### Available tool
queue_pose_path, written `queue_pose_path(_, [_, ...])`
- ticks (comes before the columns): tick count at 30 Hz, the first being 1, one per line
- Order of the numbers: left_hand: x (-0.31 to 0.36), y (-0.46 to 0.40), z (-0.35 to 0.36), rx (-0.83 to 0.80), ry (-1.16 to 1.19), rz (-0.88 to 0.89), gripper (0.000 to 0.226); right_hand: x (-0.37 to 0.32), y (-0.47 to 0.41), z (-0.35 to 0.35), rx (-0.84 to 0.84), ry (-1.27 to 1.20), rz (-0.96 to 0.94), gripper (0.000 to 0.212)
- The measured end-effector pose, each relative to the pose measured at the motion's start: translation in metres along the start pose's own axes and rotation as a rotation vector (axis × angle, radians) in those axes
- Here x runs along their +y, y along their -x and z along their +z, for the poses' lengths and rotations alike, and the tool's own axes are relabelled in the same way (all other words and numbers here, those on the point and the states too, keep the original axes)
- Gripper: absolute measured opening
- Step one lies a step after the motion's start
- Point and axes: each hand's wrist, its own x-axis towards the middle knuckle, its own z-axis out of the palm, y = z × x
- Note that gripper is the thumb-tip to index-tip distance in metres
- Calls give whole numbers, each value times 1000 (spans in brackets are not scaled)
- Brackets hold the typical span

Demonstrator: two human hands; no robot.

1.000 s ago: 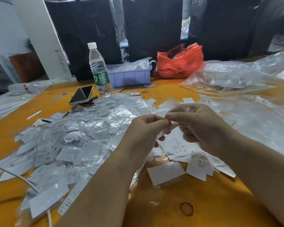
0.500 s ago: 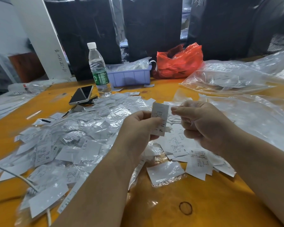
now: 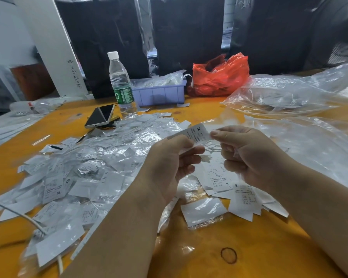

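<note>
A white printed size label marked XL (image 3: 197, 135) is held above the table between both hands. My left hand (image 3: 169, 165) pinches its near end between thumb and fingers. My right hand (image 3: 247, 155) pinches its far right edge with thumb and forefinger, the other fingers curled. Below the hands lies a small stack of labels marked S (image 3: 229, 185). A large heap of labels in clear plastic sleeves (image 3: 78, 177) covers the orange table (image 3: 209, 261) to the left.
A water bottle (image 3: 121, 85), a phone (image 3: 99, 116), a lilac bin (image 3: 159, 93) and a red plastic bag (image 3: 221, 77) stand at the back. Big clear bags (image 3: 289, 95) fill the right side. A white cable (image 3: 28, 219) crosses the near left. A rubber band (image 3: 228, 255) lies near me.
The label has turned from upright in my left hand to lying sideways, and my right hand has closed in and taken hold of its edge.
</note>
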Motion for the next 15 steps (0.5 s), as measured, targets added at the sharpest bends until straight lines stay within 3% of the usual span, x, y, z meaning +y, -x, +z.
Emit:
queue_pose_path(7, [-2,3,2,-74,-117,5,16,0,2,0,-44,-33,3,31])
queue_pose_path(12, [-1,2,2,-12,-181,26,8,-2,4,1,-75,-33,-19,18])
queue_pose_path(15, [1,2,0,-2,-186,13,16,-5,2,-3,-46,8,-27,16])
